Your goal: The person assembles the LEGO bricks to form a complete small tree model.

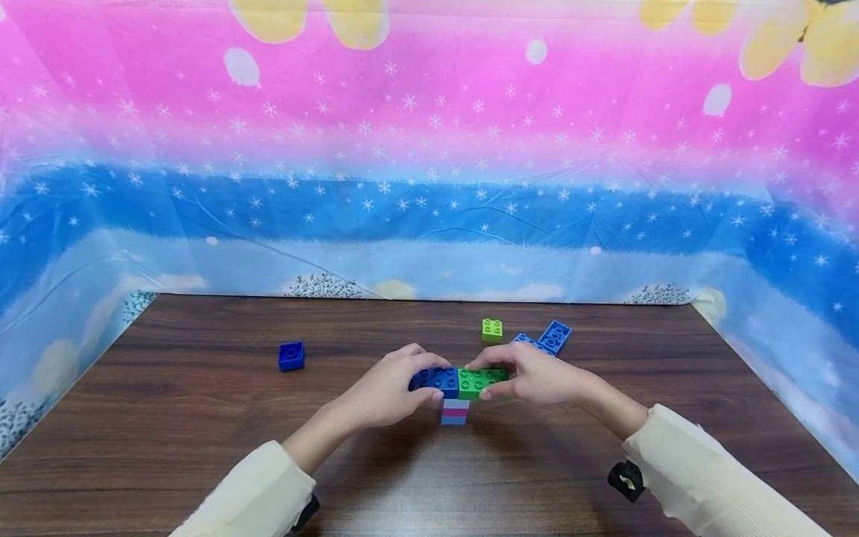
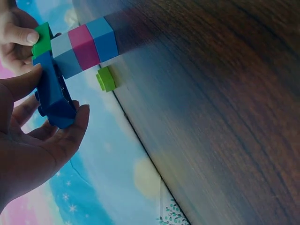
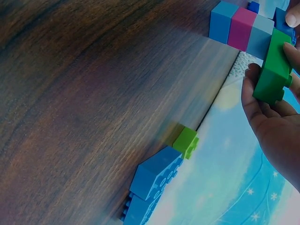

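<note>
A short stack of toy building blocks, light grey over pink over blue [image 1: 454, 412], stands upright on the table. Across its top lie a dark blue block [image 1: 443, 382] and a green block [image 1: 473, 382], end to end, each jutting out past the stack on its own side. My left hand [image 1: 394, 384] pinches the blue block between thumb and fingers. On the other side, my right hand [image 1: 537, 373] grips the green block the same way. In the left wrist view, the blue block's outer end [image 2: 63, 112] hangs over the table with fingers beneath it.
Farther back on the wooden table [image 1: 201, 432] sits a small lime green block [image 1: 492, 330]. Two blue blocks, one of them this angled blue block [image 1: 555, 337], lie behind my right hand. A small dark blue block [image 1: 291, 356] is at the left. A patterned cloth [image 1: 429, 209] hangs behind.
</note>
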Available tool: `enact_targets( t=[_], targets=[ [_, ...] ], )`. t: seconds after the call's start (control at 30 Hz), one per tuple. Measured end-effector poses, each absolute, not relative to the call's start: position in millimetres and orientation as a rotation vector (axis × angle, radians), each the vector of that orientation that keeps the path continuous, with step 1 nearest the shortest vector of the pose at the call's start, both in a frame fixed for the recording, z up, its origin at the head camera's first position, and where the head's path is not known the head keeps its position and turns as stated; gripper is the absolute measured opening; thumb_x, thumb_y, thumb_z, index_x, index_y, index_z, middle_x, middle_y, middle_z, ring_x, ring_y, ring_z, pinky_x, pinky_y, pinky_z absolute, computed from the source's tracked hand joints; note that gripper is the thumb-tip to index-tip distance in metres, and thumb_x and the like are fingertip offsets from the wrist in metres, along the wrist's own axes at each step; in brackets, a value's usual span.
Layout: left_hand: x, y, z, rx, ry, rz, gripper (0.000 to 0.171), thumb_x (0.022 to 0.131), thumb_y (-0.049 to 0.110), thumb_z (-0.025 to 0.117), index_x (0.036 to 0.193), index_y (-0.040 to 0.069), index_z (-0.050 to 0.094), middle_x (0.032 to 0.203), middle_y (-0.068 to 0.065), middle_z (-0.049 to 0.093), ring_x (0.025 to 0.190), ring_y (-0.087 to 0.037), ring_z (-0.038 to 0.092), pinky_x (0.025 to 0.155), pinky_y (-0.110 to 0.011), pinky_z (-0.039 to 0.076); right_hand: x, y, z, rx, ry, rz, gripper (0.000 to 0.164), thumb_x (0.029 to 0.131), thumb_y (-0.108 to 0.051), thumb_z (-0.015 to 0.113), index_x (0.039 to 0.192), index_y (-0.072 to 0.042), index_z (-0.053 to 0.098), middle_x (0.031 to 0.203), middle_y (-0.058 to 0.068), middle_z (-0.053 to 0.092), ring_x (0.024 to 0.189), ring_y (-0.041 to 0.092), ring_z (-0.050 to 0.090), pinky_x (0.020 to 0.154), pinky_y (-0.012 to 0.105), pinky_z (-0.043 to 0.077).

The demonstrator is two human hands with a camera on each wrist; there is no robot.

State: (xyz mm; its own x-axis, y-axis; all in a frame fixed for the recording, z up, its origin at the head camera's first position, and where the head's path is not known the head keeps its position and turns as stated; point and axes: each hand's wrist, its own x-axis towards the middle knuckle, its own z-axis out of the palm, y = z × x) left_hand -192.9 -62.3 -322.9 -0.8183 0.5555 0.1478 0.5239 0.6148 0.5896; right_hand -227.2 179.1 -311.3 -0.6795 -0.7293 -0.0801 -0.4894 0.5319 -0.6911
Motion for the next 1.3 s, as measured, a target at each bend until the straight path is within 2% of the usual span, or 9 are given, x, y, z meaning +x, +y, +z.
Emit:
enact_targets(
  t=[0.3, 0.5, 0.7, 1.3],
  targets=[
    [-194.6, -65.5, -324.7, 0.908, 2.755, 1.001, 0.033, 0.091, 0.022, 0.058, 0.122, 0.015, 0.056, 0.108, -0.007, 0.057, 0.091, -0.018, 0.051, 0.079, -0.039, 0.043, -226.6, 177.8, -309.9, -0.993, 2.415, -0.931, 0.032, 0.088, -0.017, 0.062, 0.119, -0.012, 0.058, 0.102, -0.005, 0.06, 0.083, 0.014, 0.055, 0.07, 0.03, 0.048],
    [-195.6, -65.0, -324.4, 0.902, 2.735, 1.007, 0.032, 0.092, 0.022, 0.057, 0.123, 0.014, 0.054, 0.106, -0.005, 0.06, 0.084, -0.015, 0.052, 0.074, -0.035, 0.042, -227.3, 177.8, -310.3, -1.011, 2.425, -0.92, 0.032, 0.088, -0.018, 0.062, 0.119, -0.012, 0.058, 0.102, -0.006, 0.06, 0.082, 0.013, 0.054, 0.07, 0.03, 0.048],
    [-193.5, -63.3, -321.5, 0.877, 2.76, 0.98, 0.032, 0.091, 0.024, 0.057, 0.122, 0.016, 0.055, 0.105, -0.006, 0.058, 0.09, -0.018, 0.051, 0.078, -0.04, 0.042, -228.3, 177.8, -310.4, -1.032, 2.433, -0.91, 0.031, 0.088, -0.019, 0.062, 0.119, -0.013, 0.058, 0.103, -0.006, 0.06, 0.083, 0.013, 0.054, 0.07, 0.03, 0.048],
    [-193.0, -60.3, -322.1, 0.883, 2.746, 0.991, 0.031, 0.091, 0.022, 0.057, 0.121, 0.012, 0.056, 0.104, -0.008, 0.057, 0.09, -0.02, 0.05, 0.079, -0.041, 0.042, -227.4, 179.7, -311.8, -1.011, 2.45, -0.906, 0.033, 0.088, -0.02, 0.062, 0.119, -0.013, 0.058, 0.104, -0.006, 0.061, 0.084, 0.013, 0.054, 0.072, 0.03, 0.047]
  ],
)
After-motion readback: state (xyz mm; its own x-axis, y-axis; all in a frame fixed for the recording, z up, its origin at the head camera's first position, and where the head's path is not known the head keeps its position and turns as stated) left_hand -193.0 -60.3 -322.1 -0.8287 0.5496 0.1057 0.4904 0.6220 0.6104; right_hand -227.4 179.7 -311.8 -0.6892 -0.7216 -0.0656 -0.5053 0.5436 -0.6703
